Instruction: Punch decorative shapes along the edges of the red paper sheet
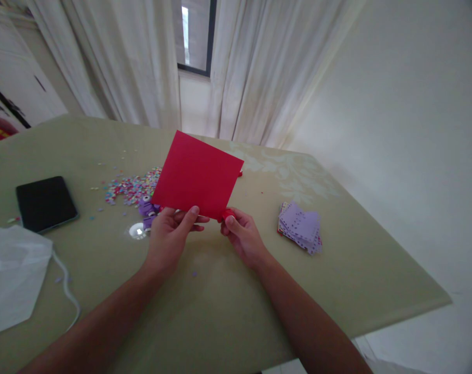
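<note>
A square sheet of red paper (199, 174) is held up tilted above the table. My left hand (170, 231) pinches its lower edge, thumb on the near face and fingers behind. At the sheet's lower right corner, my right hand (241, 234) is closed on a small red craft punch (228, 213), which sits against the paper's corner. Purple craft punches (147, 208) stand just left of the sheet, partly hidden by it. Behind them spreads a pile of small coloured paper cutouts (129, 188). Part of another red object (241, 172) peeks out past the sheet's right edge.
On the right lies a stack of punched purple paper (301, 226). A black tablet or phone (46, 203) and a white bag (13, 275) with a cord (66, 280) are at the left. The table (220, 322) ends at a white wall on the right.
</note>
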The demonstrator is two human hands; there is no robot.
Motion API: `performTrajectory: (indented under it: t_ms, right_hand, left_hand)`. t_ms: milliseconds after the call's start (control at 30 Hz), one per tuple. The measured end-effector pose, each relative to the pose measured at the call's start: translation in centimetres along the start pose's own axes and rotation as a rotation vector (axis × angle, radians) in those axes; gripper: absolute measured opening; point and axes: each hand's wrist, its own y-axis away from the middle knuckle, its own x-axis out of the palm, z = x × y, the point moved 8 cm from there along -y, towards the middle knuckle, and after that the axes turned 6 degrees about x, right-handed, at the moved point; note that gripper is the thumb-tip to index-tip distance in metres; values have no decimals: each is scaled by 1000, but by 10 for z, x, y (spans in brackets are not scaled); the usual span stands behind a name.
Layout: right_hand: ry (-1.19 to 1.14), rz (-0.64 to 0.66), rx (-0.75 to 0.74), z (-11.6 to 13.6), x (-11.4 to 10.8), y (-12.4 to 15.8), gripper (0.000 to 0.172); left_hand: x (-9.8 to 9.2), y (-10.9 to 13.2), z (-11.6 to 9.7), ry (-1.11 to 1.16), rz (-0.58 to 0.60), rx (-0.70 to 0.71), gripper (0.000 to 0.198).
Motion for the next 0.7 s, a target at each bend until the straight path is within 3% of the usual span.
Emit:
performTrajectory:
  t_ms: [700]
  right_hand:
    - [41, 75, 72, -4, 9, 3, 45]
  left_hand:
    - [6, 4, 5, 32, 7, -49, 43]
